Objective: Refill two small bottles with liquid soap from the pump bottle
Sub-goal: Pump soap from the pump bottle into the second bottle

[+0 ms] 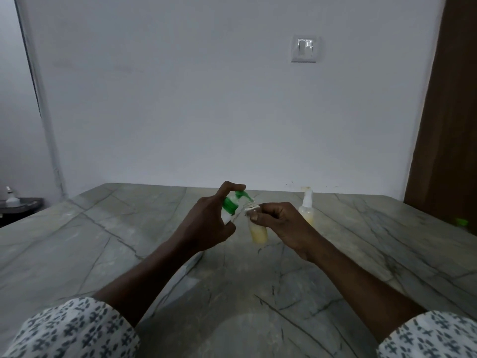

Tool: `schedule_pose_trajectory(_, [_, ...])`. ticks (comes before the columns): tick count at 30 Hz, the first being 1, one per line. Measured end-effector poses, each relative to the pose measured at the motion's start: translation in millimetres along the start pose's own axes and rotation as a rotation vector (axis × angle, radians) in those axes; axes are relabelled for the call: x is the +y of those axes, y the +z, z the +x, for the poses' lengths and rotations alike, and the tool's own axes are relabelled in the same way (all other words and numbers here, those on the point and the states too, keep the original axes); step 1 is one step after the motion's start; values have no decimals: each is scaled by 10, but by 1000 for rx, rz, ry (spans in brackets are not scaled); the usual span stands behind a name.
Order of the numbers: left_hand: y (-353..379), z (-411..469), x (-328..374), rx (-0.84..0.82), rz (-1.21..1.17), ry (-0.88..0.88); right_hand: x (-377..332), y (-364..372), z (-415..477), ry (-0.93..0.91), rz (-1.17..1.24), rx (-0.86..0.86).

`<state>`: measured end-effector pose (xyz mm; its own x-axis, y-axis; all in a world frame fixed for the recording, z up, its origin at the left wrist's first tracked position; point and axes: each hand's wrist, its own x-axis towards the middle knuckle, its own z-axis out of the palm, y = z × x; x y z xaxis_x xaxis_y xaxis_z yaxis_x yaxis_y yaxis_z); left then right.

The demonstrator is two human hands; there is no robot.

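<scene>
Left hand (206, 223): fingers curled round the pump bottle (231, 205), forefinger laid on top of the pump head. Pump bottle: green pump and collar, pale body mostly hidden by the palm, tilted, spout pointing right, held above the marbled table (129, 228). Right hand (281, 223): thumb and fingers pinch the neck of a small bottle (259, 233). Small bottle: clear, lower part holding pale yellow liquid, mouth at the spout tip, between the two hands. Second small bottle (306, 211): yellow liquid, white spray top, upright on the table just behind the right hand. Small green item (461, 223): table's far right, blurred.
</scene>
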<state>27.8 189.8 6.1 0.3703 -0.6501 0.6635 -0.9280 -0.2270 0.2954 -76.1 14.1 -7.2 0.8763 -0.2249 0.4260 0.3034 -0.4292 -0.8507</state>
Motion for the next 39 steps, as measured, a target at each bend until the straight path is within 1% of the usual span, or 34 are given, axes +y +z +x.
schedule_pose_trajectory(8, [5,7,7,3,0,10,3,45,-13,21,-54,-36])
schedule_pose_trajectory(14, [-16,7,10,-34,19,-20,14,33,-10,43,-32,-18])
schedule_pose_trajectory(23, [-19,17,17,-22,18,-10,9,6,0,30,-9,-7])
schedule_pose_trajectory(28, [-12,10,0,-22,12,12,-5,49,-16,30,-65,-27])
schedule_pose_trajectory(32, [-14,13,-11,-35,12,-2,-4,48,-12,42,-78,-29])
schedule_pose_trajectory(36, [-37,21,-24,-70,-11,10,-19,-14,-27,2,-89,-23])
schedule_pose_trajectory(39, [-61,9,-13,-66,-38,18,-42,-64,-26,-30,-131,-7])
